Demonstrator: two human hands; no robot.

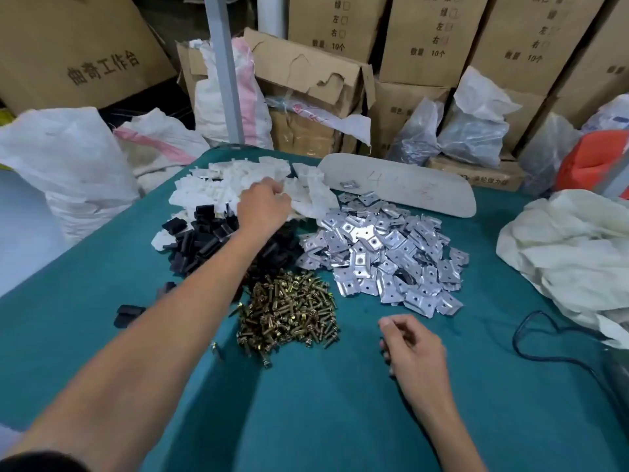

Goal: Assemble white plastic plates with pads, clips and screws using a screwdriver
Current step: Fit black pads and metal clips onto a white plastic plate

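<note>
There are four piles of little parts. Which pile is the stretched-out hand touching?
The white plastic plates, the farthest pile. The left hand dips its fingers into it, while the black pads, silver clips and brass screws lie nearer the person.

Teal-covered table (pixel 306 420); stacked cardboard boxes (pixel 432 35), white sacks (pixel 61 158) behind.

Even, soft overhead light; faint shadows under the arms; wide-angle bending at the edges; slight overall softness.
</note>
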